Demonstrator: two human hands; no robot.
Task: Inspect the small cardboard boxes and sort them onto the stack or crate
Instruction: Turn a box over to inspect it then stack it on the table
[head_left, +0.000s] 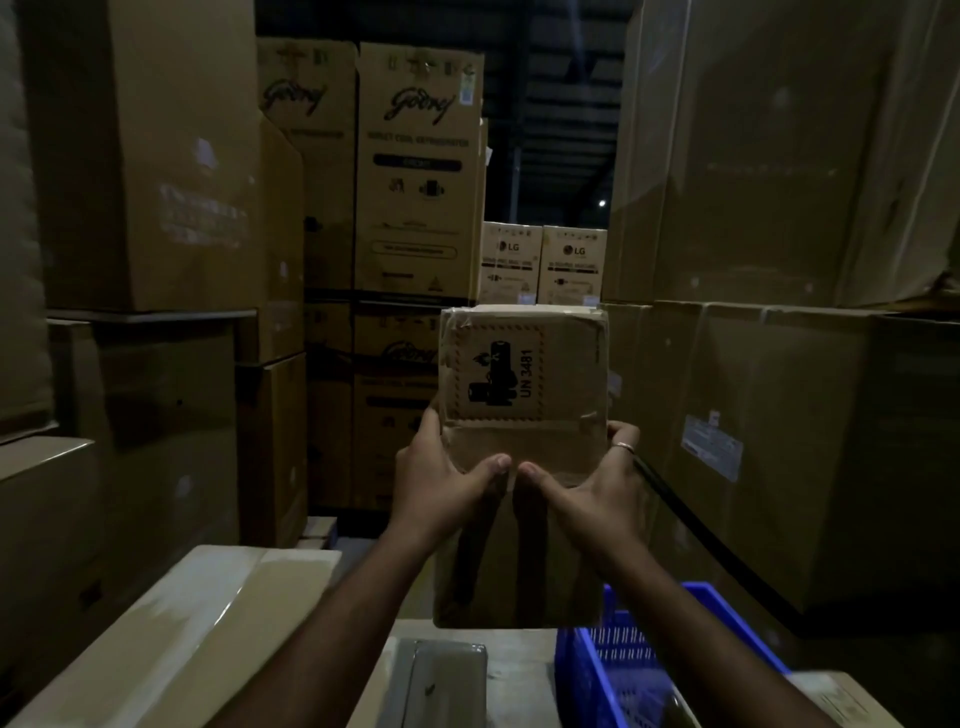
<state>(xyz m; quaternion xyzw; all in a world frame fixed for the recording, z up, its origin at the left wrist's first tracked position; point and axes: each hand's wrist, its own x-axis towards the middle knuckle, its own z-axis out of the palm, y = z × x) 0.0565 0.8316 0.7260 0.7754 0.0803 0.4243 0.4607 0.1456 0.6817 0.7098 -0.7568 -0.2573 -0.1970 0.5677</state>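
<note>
Still, tall cartons (156, 156) wall the aisle; the blue crate (613, 660) sits at five o'clock. Centre frame, the small box (522, 395) (battery label facing up) is clamped between left hand (441, 486) and right hand (597, 483), under inspection, unsorted yet.

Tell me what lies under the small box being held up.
Below the small cardboard box, gripped by the left hand and right hand, a blue crate shows at the right and a taped box top beneath. The crate's contents are too dark to tell.
</note>
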